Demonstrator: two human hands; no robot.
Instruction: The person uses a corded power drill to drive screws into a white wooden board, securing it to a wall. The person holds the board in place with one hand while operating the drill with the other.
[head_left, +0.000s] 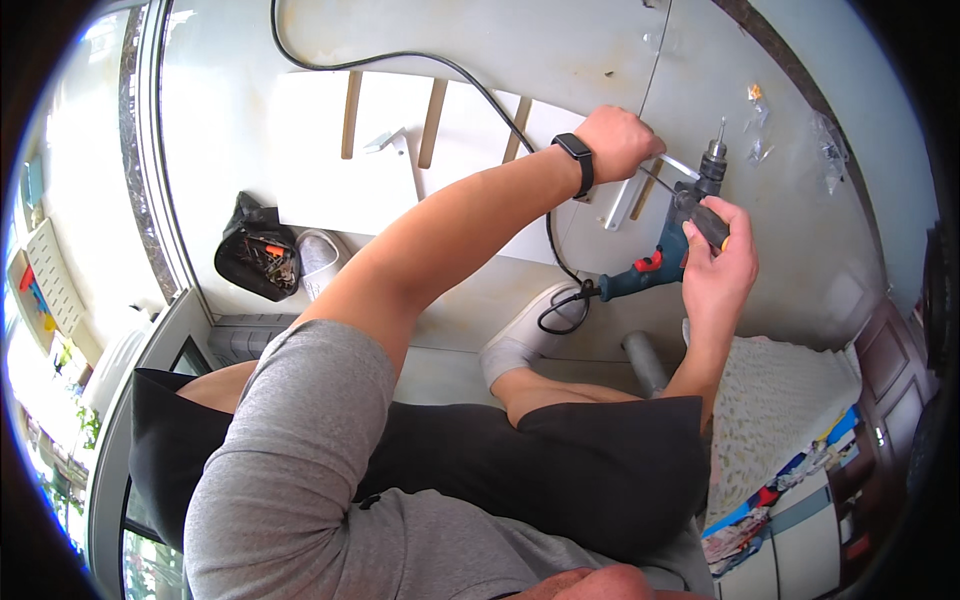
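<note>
My right hand (724, 251) grips the dark handle of a screwdriver (706, 225). Its thin shaft slants up and left towards my left hand (616, 142), which wears a black watch and is closed around one end of a white bracket (679, 165). My left fingers hide the screwdriver's tip and whatever it meets. Another arm of white metal (621, 204) shows just below that hand. Beneath my right hand lies a blue power drill (637, 276) with a red trigger, its chuck and bit pointing away from me.
White boards (337, 187) with brown slots lie on the floor, a second white bracket (386, 141) on them. The black cord (480, 82) crosses the boards. A black bag (255, 259) of screws sits left, by my shoe (321, 259). Plastic bags (759, 150) lie at the far right.
</note>
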